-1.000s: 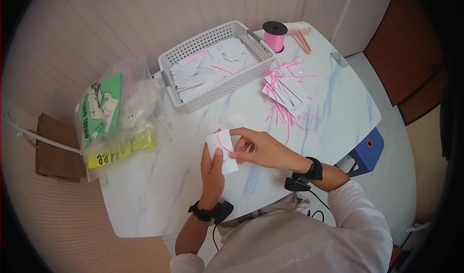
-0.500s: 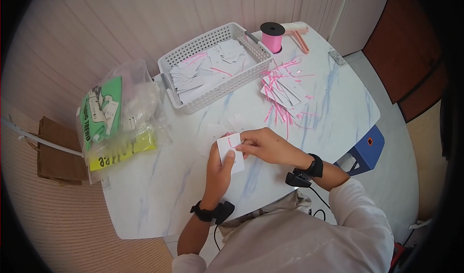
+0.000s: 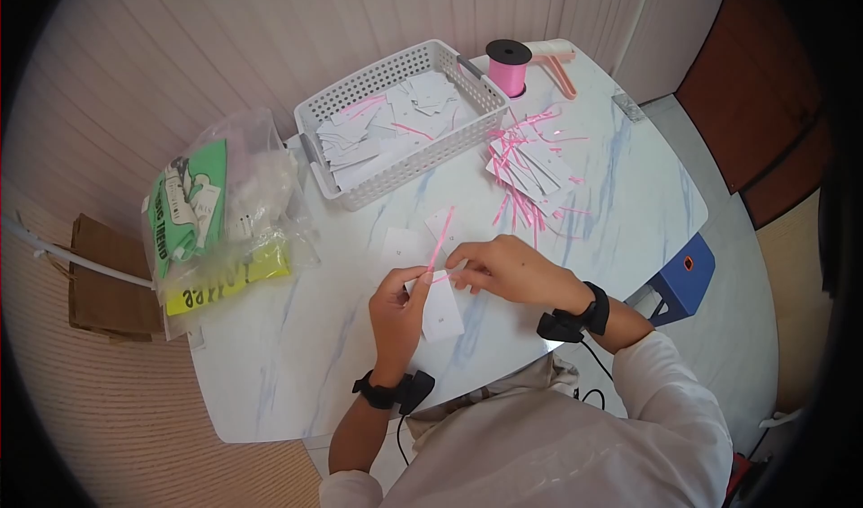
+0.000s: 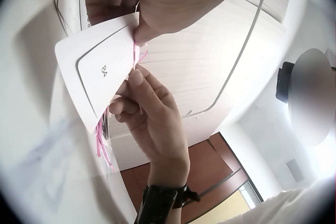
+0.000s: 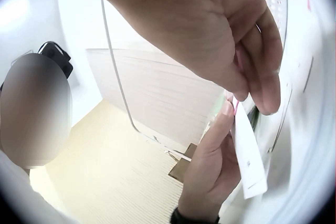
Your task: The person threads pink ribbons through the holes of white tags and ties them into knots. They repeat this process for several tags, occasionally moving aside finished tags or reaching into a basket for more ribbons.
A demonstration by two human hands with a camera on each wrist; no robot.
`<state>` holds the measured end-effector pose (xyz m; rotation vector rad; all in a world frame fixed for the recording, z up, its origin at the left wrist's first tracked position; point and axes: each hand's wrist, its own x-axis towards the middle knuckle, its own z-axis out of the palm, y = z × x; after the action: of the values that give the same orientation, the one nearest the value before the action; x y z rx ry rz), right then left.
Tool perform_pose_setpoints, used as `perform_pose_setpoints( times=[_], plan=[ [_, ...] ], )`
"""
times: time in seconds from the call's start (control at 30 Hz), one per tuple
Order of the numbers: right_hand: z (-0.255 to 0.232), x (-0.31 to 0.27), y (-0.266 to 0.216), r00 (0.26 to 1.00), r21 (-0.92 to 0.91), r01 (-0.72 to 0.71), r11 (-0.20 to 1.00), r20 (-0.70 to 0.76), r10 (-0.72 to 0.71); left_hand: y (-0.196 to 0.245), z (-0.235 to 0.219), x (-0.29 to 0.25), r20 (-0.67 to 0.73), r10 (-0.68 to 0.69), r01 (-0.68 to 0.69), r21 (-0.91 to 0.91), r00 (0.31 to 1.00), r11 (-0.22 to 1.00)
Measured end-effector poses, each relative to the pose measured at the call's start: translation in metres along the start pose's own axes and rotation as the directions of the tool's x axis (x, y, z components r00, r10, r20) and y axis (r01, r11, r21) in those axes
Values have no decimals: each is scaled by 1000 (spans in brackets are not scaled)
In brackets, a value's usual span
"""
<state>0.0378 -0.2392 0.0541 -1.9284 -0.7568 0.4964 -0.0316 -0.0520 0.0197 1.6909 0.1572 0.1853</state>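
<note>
My left hand (image 3: 395,319) pinches a white card (image 3: 438,308) at its top edge, together with a pink ribbon (image 3: 443,238) that stands up from it. At the card's top right, the thumb and fingertips of my right hand (image 3: 514,272) pinch part of the ribbon. The left wrist view shows the card (image 4: 100,66) with small print on its face and the ribbon (image 4: 136,53) between the two hands. In the right wrist view the card (image 5: 249,155) hangs edge-on below the fingertips.
Two white cards (image 3: 398,245) lie just beyond my hands. Behind are a perforated basket (image 3: 422,160) of cards, a pink ribbon spool (image 3: 508,76) and a pink-handled tool (image 3: 564,76). Ribboned cards (image 3: 530,171) are piled at the right; plastic bags (image 3: 225,211) lie at the left.
The card has moved slightly down and right. My left grip has shifted to its top edge, and a length of ribbon now stands up above it. My right hand has moved a little right.
</note>
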Motion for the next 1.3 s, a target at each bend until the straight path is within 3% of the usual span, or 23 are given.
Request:
perform_pose_setpoints(
  times=[0.03,0.17,0.33,0.57,0.63,0.67,0.73,0.77,0.83,0.87,0.9,0.97,1.0,1.03,1.1,1.3],
  plan=[
    [-2,0,1,999,-127,10,992,-47,-16,0,0,-1,6,-6,6,77,1000,997],
    [-6,4,-3,994,-139,-27,990,-113,11,3,4,-1,25,-15,15,24,1000,1000],
    [-2,12,-9,964,36,32,999,-264,-21,-7,4,0,63,-35,40,-87,997,995],
    [17,16,3,987,382,-21,924,-139,80,-8,6,0,51,22,-16,-110,998,994],
    [22,14,-9,961,568,-90,818,-166,221,-6,5,-1,52,-7,11,-82,999,997],
    [25,12,-16,961,567,-91,818,-165,221,-7,5,0,51,-7,12,-82,999,997],
    [31,8,-27,904,452,7,892,-384,188,-9,6,2,4,-26,27,-153,1000,988],
    [33,8,-27,906,453,8,892,-381,186,-8,5,2,0,-26,26,-152,1000,988],
    [36,9,-24,703,158,166,973,-711,-4,-6,4,3,-72,-42,26,-209,997,977],
    [38,9,-24,621,151,253,956,-783,-40,-6,3,4,-72,-41,25,-209,997,978],
    [38,6,-22,621,151,253,956,-783,-40,-6,2,5,-105,-41,17,-215,994,976],
    [36,-3,-20,688,-38,210,977,-705,-175,-6,1,4,-135,-43,12,-222,990,975],
    [33,-4,-24,757,-49,191,980,-629,-179,-5,2,4,-121,-34,7,-222,992,975],
    [33,-4,-27,755,-51,189,981,-631,-178,-5,3,3,-106,-24,0,-222,994,975],
    [36,0,-32,844,-139,83,987,-517,-144,-6,4,2,-81,-6,-11,-209,997,978],
    [45,12,-23,877,-154,87,984,-456,-149,-14,4,3,-16,44,-46,-178,999,983]
  ],
)
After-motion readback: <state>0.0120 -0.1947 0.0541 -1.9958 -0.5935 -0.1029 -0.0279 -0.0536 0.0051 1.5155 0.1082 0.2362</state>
